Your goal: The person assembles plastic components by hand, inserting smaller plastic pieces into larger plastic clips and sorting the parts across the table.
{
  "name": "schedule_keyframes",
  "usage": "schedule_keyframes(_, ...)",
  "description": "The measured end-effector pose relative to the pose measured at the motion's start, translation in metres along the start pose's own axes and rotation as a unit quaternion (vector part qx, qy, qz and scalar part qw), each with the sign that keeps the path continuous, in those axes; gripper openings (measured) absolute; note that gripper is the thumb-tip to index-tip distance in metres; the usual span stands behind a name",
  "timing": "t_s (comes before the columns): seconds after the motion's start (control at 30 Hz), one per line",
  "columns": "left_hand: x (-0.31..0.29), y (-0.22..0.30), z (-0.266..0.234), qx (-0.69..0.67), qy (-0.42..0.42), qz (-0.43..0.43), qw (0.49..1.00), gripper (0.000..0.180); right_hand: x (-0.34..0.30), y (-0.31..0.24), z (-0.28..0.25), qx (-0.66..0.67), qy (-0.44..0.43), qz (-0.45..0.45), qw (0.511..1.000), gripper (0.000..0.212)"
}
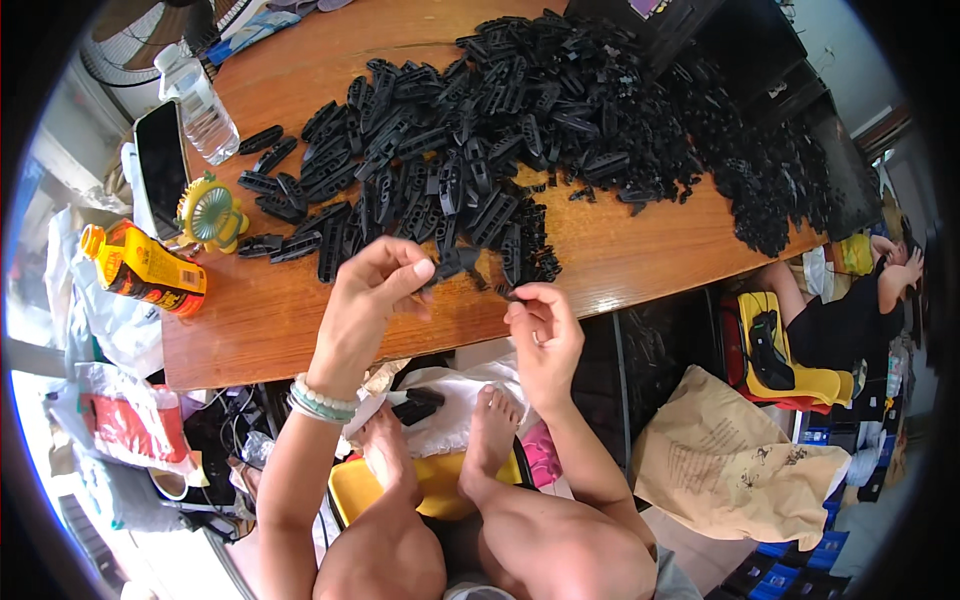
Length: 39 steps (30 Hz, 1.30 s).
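Note:
My left hand (375, 290), with a beaded bracelet on its wrist, pinches a black plastic part (457, 263) above the near edge of the wooden table. Close by on the right, my right hand (545, 338) is closed at the fingertips on a small dark piece (507, 292), whose shape I cannot make out. The two pieces are near each other; whether they touch is unclear. Just beyond my hands spreads a big heap of black plastic parts (400, 130), many of them long and slotted. Smaller black pieces (540, 235) lie in a strip at its near side.
On the table's left stand a yellow bottle (150, 270), a small yellow fan (210, 214), a phone (163, 160) and a clear water bottle (200, 105). A brown paper bag (740, 460) lies lower right. Another person (850, 320) sits at the far right.

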<state>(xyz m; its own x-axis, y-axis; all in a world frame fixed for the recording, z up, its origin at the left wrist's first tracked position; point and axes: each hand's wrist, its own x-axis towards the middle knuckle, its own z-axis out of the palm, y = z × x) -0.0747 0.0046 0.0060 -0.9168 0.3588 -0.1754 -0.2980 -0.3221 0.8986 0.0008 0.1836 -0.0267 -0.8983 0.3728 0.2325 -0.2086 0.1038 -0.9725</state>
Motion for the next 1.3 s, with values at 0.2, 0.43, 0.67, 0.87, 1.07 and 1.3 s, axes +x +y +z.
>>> schedule_keyframes(0.2, -0.035, -0.008, 0.014, 0.150, 0.019, 0.133, 0.980, 0.034, 0.001, -0.029, -0.008, 0.130, -0.039, 0.056, 0.989, 0.017)
schedule_keyframes(0.43, -0.049, -0.010, 0.020, 0.227, 0.008, 0.134, 0.965, 0.024, 0.004, -0.037, 0.002, -0.045, -0.127, -0.104, 0.985, 0.016)
schedule_keyframes(0.67, -0.053, -0.001, 0.019, 0.196, -0.007, 0.043, 0.980, 0.024, 0.007, -0.040, 0.005, -0.225, -0.108, -0.275, 0.929, 0.026)
schedule_keyframes(0.87, -0.052, -0.003, 0.020, 0.051, -0.021, -0.033, 0.998, 0.025, 0.009, -0.034, -0.001, -0.256, -0.140, -0.347, 0.891, 0.032)
schedule_keyframes(1.07, -0.058, -0.020, 0.027, 0.125, 0.012, -0.010, 0.992, 0.023, -0.019, -0.026, -0.012, -0.040, -0.200, 0.113, 0.972, 0.024)
schedule_keyframes(1.3, -0.055, -0.027, 0.030, 0.309, -0.078, 0.043, 0.947, 0.023, -0.035, -0.002, -0.038, 0.042, -0.169, 0.224, 0.959, 0.022)
